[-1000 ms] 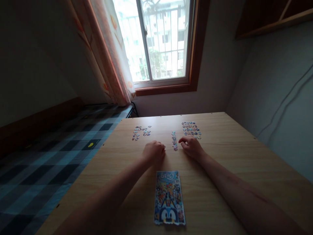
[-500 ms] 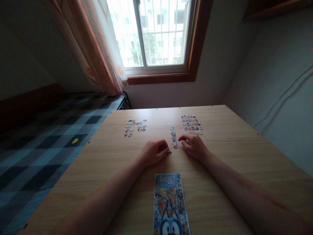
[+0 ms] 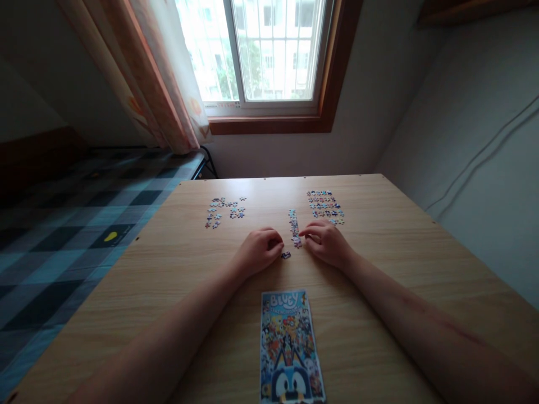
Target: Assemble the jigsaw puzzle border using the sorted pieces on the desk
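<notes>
Both forearms are stretched out over a pale wooden bench (image 3: pixel 421 247). The left hand (image 3: pixel 259 249) is rested on the bench with its fingers curled together against the thumb; whether anything is enclosed cannot be told. A single loose puzzle piece (image 3: pixel 286 255) is seen lying on the bench just right of its fingertips. The right hand (image 3: pixel 326 242) is laid at the near end of a narrow strip of joined pieces (image 3: pixel 293 224), its fingertips drawn close to the thumb and touching or nearly touching the strip; whether a piece is pinched cannot be told.

A tidy block of pieces (image 3: pixel 324 204) is set out just beyond the right hand, and a scattered cluster of pieces (image 3: pixel 223 210) lies to the far left. A printed picture card (image 3: pixel 290 348) lies at the near edge, between the forearms. A bed with a checked cover (image 3: pixel 63 235) stands left of the bench, beneath a curtain (image 3: pixel 168 84) and a barred window (image 3: pixel 269 50).
</notes>
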### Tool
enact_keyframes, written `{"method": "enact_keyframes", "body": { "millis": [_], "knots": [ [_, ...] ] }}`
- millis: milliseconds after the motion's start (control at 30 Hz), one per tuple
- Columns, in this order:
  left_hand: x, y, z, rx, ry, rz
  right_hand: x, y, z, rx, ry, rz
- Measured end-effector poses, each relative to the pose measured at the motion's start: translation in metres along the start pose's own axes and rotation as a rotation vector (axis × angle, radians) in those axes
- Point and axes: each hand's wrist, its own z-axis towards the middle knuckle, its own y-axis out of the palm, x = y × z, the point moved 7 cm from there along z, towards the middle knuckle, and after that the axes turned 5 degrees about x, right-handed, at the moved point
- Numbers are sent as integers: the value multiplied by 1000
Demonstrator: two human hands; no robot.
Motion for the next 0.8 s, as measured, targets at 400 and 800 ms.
{"method": "enact_keyframes", "body": {
  "millis": [400, 800],
  "knots": [
    [21, 6, -7, -156, -65, 314, -7, 6, 0, -73, -58, -12],
    [25, 7, -8, -137, -68, 382, -4, 5, 1, -24, -44, -10]
  ]
}}
